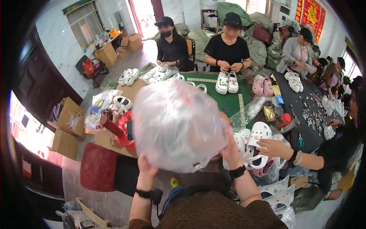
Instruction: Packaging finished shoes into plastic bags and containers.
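Note:
A large, puffed-out clear plastic bag [177, 126] fills the middle of the view, raised in front of me. My left hand [147, 166] grips its lower left edge, and my right hand [230, 147] holds its right side. Most of my fingers are behind the plastic. Pinkish marks show near the bag's top; what it contains is too blurred to tell. Just left of the bag is a red tool or machine [118, 129] on the table. White clogs [259, 137] lie to the right of my right hand, where a co-worker's hand [272, 148] touches one.
A green table [228, 103] bears white clogs [226, 83] and pink clogs [263, 84]. Small charms [316, 110] and scissors [300, 141] lie on the dark table at right. Several people sit around. A red-backed chair [98, 167] stands at lower left, near cardboard boxes [65, 145].

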`<move>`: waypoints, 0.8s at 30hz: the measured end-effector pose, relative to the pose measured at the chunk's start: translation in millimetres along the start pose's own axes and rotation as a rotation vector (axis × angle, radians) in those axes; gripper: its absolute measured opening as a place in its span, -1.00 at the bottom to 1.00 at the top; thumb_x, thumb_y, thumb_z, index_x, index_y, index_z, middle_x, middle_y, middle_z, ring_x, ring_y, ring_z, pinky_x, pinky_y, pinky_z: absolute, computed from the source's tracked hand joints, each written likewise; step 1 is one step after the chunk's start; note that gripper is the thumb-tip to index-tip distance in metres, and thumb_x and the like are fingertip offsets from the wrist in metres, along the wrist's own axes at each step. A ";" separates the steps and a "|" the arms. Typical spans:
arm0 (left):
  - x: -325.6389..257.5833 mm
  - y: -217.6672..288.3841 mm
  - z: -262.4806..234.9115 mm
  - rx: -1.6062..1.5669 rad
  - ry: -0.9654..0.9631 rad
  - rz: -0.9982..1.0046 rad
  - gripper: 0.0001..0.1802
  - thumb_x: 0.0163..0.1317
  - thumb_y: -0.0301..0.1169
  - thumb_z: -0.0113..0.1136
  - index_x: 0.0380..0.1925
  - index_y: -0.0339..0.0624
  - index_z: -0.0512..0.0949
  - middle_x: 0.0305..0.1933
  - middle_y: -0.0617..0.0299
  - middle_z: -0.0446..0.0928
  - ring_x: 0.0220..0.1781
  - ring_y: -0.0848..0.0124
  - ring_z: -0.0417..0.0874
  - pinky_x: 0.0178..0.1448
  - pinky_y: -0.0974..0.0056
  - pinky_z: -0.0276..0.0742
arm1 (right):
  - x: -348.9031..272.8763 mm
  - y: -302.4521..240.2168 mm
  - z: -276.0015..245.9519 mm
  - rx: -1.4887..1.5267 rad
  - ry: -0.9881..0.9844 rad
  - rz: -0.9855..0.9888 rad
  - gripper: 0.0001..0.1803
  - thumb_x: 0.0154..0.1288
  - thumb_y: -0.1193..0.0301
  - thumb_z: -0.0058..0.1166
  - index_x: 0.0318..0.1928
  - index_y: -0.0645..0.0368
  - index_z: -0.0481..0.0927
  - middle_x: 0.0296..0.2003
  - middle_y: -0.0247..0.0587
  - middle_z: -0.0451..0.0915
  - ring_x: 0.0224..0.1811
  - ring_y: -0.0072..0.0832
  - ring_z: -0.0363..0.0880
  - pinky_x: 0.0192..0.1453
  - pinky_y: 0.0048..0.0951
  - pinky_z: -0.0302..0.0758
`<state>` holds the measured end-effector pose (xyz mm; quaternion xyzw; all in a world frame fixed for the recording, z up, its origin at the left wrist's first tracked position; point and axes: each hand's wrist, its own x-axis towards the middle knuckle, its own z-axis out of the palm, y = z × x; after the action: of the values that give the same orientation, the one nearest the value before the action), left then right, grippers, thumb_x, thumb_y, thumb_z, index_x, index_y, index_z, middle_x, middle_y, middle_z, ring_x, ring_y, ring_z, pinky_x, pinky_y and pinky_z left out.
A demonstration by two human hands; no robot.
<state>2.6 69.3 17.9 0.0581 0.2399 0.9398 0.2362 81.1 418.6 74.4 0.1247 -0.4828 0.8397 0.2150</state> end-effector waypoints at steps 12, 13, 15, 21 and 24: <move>192.6 -118.5 -89.7 1.184 -0.165 0.040 -0.55 0.18 -0.53 -0.02 0.12 -0.36 0.41 0.12 0.04 0.51 0.16 0.17 0.51 0.19 0.12 0.48 | 19.3 43.5 -159.3 0.065 0.706 0.185 -0.33 0.41 0.10 -0.04 0.39 0.09 0.10 0.23 -0.22 0.31 0.21 -0.38 0.34 0.26 -0.30 0.29; 197.5 -117.2 -103.6 1.223 -0.155 -0.017 -0.46 0.11 -0.59 0.06 0.17 -0.28 0.38 0.12 0.05 0.51 0.14 0.18 0.52 0.15 0.15 0.51 | 17.7 53.8 -160.4 0.158 0.740 0.245 -0.39 0.37 0.04 -0.01 0.30 0.10 0.30 0.10 -0.18 0.46 0.11 -0.34 0.45 0.18 -0.30 0.38; 183.3 -139.8 -79.6 0.701 0.019 -0.149 -0.43 0.10 -0.58 0.06 0.20 -0.26 0.35 0.13 0.05 0.49 0.15 0.18 0.52 0.15 0.17 0.50 | 1.5 46.6 -137.6 -0.092 1.024 0.386 -0.39 0.34 0.05 0.01 0.31 0.01 0.29 0.10 -0.20 0.45 0.10 -0.37 0.44 0.17 -0.24 0.40; 166.9 -123.3 -83.5 0.437 0.230 -0.196 -0.36 0.05 -0.60 0.04 0.24 -0.26 0.31 0.20 0.06 0.42 0.16 0.17 0.50 0.19 0.24 0.44 | -15.9 80.9 -141.8 -0.106 0.940 0.273 -0.14 0.25 0.42 0.01 0.49 0.04 -0.12 0.24 -0.17 0.30 0.05 -0.32 0.45 0.08 -0.29 0.47; 190.0 -97.7 -90.2 0.641 0.081 -0.132 -0.31 0.01 -0.61 0.04 0.26 -0.29 0.27 0.23 0.08 0.39 0.17 0.20 0.48 0.21 0.25 0.41 | 19.7 82.0 -142.7 -0.257 0.620 0.151 -0.22 0.10 0.65 -0.16 0.41 0.09 0.15 0.25 -0.14 0.35 0.25 -0.31 0.37 0.28 -0.35 0.34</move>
<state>-144.3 196.3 -108.9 0.0764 0.5361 0.8006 0.2565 24.2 510.5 -51.1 -0.2006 -0.5040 0.7835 0.3030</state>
